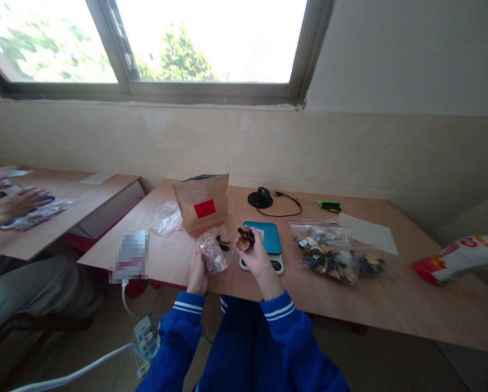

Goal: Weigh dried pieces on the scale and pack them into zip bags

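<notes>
My left hand is closed on the edge of a clear zip bag with a red strip. Dark, curved pieces show at the bag's upper right; whether they are inside it or behind it I cannot tell. In my right hand are several dried pieces, black outside and tan inside, like dried mushrooms. That hand is in front of a kitchen scale with a blue top and white base, partly covering it. Behind the zip bag a brown paper pouch with a red label stands upright.
Filled zip bags of similar pieces lie right of the scale, near a paper sheet. Behind are a black round stand, a cable and a green-black tool. Empty-looking bags lie left. Another person's hand is at the left table.
</notes>
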Tool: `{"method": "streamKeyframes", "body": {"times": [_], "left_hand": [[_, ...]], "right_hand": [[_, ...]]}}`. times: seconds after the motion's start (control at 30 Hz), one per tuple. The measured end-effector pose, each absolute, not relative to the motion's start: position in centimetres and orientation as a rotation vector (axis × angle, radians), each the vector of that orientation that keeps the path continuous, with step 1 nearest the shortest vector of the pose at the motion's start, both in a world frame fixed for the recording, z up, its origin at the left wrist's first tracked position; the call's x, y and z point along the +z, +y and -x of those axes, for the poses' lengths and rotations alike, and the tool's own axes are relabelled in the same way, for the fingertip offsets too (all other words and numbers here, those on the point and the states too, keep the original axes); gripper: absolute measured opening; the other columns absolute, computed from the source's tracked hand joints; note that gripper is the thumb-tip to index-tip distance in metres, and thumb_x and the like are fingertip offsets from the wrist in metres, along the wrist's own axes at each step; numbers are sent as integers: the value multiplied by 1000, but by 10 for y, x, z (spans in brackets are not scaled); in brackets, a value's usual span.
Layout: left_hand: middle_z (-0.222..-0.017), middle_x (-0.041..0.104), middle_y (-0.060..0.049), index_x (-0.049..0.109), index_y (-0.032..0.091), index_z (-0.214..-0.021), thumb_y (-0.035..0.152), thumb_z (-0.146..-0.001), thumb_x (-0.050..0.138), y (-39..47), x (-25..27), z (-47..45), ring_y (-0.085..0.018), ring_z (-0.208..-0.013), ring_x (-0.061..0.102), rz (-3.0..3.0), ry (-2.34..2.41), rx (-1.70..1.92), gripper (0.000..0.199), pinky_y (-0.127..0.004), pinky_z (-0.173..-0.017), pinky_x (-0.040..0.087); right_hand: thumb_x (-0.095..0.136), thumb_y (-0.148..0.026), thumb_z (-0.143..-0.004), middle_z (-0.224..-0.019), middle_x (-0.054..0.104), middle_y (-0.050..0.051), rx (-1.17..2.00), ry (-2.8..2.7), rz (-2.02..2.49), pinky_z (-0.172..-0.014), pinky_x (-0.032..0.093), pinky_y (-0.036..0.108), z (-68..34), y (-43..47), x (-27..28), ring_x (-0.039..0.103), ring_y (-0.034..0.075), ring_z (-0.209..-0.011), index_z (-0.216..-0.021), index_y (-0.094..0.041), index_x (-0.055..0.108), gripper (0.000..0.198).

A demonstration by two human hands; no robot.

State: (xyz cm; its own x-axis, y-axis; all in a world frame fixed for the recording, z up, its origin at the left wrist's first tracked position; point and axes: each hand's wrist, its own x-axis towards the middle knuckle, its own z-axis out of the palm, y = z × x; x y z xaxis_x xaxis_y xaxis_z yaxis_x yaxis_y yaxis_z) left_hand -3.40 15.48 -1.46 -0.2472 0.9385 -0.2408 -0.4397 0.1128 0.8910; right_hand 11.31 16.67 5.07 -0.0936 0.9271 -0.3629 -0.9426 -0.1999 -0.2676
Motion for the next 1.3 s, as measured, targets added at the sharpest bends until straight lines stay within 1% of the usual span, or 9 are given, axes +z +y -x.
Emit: {"method": "streamKeyframes", "body": {"times": [0.07, 0.17, 0.27, 0.37, 0.6, 0.7, 0.8, 1.1, 1.3], "left_hand": [[-63, 54, 0, 51, 18, -77, 58, -85, 40, 157, -17, 51, -14, -56, 52, -815, 1483, 1402, 42, -27, -58, 45], [-66, 55, -4, 50, 18, -69, 43, -84, 44, 163, -16, 77, -20, -70, 57, -942, 1732, 1355, 29, -37, -75, 48], [-91, 60, -12, 55, 15, -83, 28, -78, 52, 168, -3, 89, -30, -102, 54, -1001, 1909, 1386, 15, -49, -96, 38], [-123, 50, -21, 51, 10, -115, 20, -78, 50, 171, 26, 78, -34, -124, 40, -1331, 2130, 1505, 38, -55, -105, 26], [-144, 39, -13, 34, 19, -139, 19, -85, 44, 215, 117, 24, -28, -129, 41, -2280, 1879, 1608, 55, -46, -105, 33], [-137, 47, -13, 52, 18, -122, 20, -83, 50, 242, 127, 22, -32, -117, 49, -2297, 1881, 1421, 39, -48, -98, 39], [-124, 54, -14, 56, 16, -106, 15, -82, 50, 252, 119, 30, -29, -108, 53, -2278, 1784, 1486, 25, -44, -95, 42], [-93, 57, -5, 61, 21, -94, 23, -90, 47, 200, 93, 25, -19, -92, 55, -2304, 1406, 1569, 14, -31, -86, 45], [-92, 57, -5, 66, 27, -107, 25, -91, 47, 179, 77, 6, -18, -88, 54, -2336, 1234, 1448, 24, -29, -84, 44]], "right_hand": [[54, -21, -85, -72, 71, 1, 1697, 17, 521, -54, 51, 21, -120, 163, 54, 61, 10, -57, -75, -18, 63, 13], [55, -22, -85, -68, 69, 1, 1689, -19, 504, -52, 50, 20, -130, 158, 58, 60, 10, -57, -76, -17, 63, 13], [57, -22, -83, -66, 67, 0, 1680, -23, 516, -50, 49, 20, -139, 153, 60, 60, 10, -57, -74, -17, 62, 12], [59, -21, -81, -66, 66, -1, 1671, -44, 518, -49, 48, 20, -145, 149, 61, 59, 10, -57, -73, -18, 60, 9], [60, -22, -81, -66, 64, -2, 1682, -82, 559, -48, 46, 19, -150, 139, 75, 57, 9, -56, -74, -17, 60, 8], [59, -23, -82, -66, 63, -1, 1668, -115, 565, -47, 45, 20, -155, 133, 83, 56, 10, -55, -73, -18, 60, 11], [59, -24, -83, -66, 62, -1, 1642, -160, 555, -48, 45, 20, -164, 129, 90, 57, 10, -58, -74, -19, 61, 10], [61, -31, -81, -72, 62, -2, 1613, -599, 486, -54, 48, 21, -166, 135, 136, 57, 11, -65, -77, -19, 61, 13], [61, -33, -79, -68, 59, -3, 1674, -1031, 450, -55, 47, 21, -147, 169, 166, 53, 10, -63, -72, -19, 59, 16]]}}
